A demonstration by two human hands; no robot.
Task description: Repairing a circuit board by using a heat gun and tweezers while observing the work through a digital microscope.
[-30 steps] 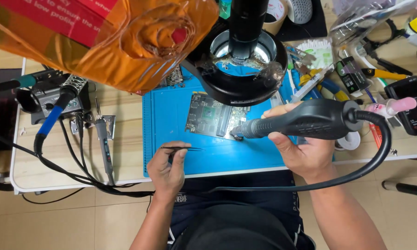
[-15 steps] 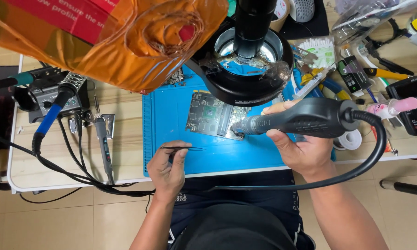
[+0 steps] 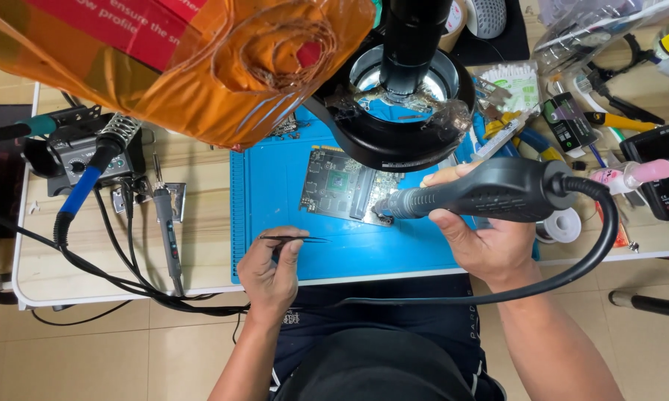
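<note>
Head view: right hand (image 3: 490, 241) is gripping the hot-air wand (image 3: 483, 194), nozzle aiming at the board (image 3: 343, 186) lying mid-mat (image 3: 394, 245); left hand (image 3: 270, 271) is pinching tweezers (image 3: 293, 238) near the board, over the mat's near-left part.

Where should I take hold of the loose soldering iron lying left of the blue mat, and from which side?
Grip the soldering iron on its thick grey handle, about midway, coming from above with the hand across its length. It lies flat on the table, roughly lengthwise front to back, thin metal tip pointing away toward the station. Stay off that tip; it may be hot. The cable leaves the near end.
</note>
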